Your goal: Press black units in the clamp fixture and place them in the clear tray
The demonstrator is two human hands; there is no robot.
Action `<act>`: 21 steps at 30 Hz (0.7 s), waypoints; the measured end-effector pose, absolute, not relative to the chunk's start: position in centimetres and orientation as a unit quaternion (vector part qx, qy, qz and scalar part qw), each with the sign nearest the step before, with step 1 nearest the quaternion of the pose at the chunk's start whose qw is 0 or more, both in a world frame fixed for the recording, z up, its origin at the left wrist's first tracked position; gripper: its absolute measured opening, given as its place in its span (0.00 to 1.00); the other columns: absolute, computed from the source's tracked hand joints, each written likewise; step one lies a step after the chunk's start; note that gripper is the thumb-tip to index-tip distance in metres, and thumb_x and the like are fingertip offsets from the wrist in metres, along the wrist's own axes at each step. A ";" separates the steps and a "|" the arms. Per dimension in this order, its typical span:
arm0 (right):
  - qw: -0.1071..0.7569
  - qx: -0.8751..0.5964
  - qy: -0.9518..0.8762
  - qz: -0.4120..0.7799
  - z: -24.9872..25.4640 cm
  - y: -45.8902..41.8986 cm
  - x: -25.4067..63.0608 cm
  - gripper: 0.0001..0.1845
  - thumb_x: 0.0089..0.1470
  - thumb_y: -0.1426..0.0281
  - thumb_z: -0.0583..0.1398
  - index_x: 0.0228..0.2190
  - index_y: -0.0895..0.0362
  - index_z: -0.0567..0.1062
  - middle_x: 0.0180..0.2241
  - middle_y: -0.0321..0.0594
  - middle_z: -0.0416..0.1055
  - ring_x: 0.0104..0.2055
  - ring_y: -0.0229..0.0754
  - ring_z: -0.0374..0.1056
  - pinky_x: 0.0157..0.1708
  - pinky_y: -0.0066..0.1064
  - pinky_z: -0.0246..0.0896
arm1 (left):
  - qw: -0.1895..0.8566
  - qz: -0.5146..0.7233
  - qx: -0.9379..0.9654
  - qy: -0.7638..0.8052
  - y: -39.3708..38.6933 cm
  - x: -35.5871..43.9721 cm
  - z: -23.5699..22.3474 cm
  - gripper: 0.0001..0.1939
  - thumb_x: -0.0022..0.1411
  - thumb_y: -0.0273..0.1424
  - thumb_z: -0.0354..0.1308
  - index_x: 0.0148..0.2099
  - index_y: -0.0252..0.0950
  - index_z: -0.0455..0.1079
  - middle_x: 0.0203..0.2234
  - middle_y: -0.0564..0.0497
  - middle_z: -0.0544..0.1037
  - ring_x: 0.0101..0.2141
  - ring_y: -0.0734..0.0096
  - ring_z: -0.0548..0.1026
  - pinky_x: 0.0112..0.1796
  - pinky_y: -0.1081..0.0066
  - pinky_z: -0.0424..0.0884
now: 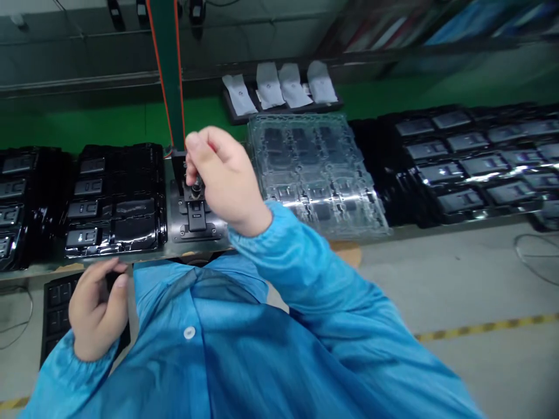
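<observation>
My right hand (pixel 225 177) is closed above a small metal fixture (pixel 174 227) on the bench; whatever its fingers grip is hidden. Below the fingers shows a round metal knob (pixel 196 189), part of the fixture's clamp. A small black rectangular part (pixel 196 216) with light lettering sits in the fixture under the clamp. My left hand (pixel 98 308) hangs in front of the bench edge, fingers loosely curved and apart, with nothing in it. The nearest thing to it on the bench is a glossy black tray (pixel 135 224) with grey-black parts down its left column.
Clear plastic trays (pixel 262 174) are stacked right of the fixture. Black trays of parts (pixel 437 151) spread farther right, with another stack (pixel 26 203) at far left. Behind lies a dark tray (pixel 236 119) with several white packets. A green post (pixel 168 70) rises behind the fixture.
</observation>
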State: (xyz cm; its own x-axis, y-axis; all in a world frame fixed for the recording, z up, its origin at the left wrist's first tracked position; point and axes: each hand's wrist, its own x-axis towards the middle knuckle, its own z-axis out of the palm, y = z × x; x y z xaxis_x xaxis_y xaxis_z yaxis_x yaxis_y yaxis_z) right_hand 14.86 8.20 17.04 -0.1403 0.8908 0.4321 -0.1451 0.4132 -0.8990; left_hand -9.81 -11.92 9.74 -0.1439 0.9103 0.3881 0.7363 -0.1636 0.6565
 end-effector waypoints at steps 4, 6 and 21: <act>0.595 -0.292 -0.647 0.376 15.4 5.8 15.3 0.23 0.76 0.51 0.51 0.36 0.53 0.70 0.33 0.34 0.67 0.36 0.37 0.68 0.44 0.34 0.71 | 0.084 0.502 0.697 0.505 -4.8 -4.8 13.6 0.17 0.67 0.32 0.62 0.57 0.45 0.74 0.44 0.48 0.82 0.49 0.53 0.81 0.54 0.48 0.79; 0.602 -0.276 -0.667 0.340 15.2 5.6 15.5 0.20 0.75 0.53 0.52 0.39 0.54 0.73 0.36 0.37 0.71 0.40 0.40 0.71 0.47 0.37 0.70 | 0.080 0.522 0.732 0.429 -1.5 -2.6 15.3 0.17 0.68 0.35 0.61 0.58 0.45 0.74 0.47 0.46 0.81 0.51 0.52 0.81 0.56 0.47 0.78; 0.606 -0.290 -0.563 0.481 15.8 6.4 13.5 0.20 0.67 0.55 0.58 0.27 0.55 0.71 0.29 0.36 0.69 0.33 0.39 0.67 0.37 0.31 0.69 | 0.307 0.540 0.666 0.414 5.4 3.4 18.7 0.17 0.68 0.42 0.59 0.53 0.39 0.78 0.46 0.46 0.84 0.46 0.56 0.82 0.49 0.58 0.79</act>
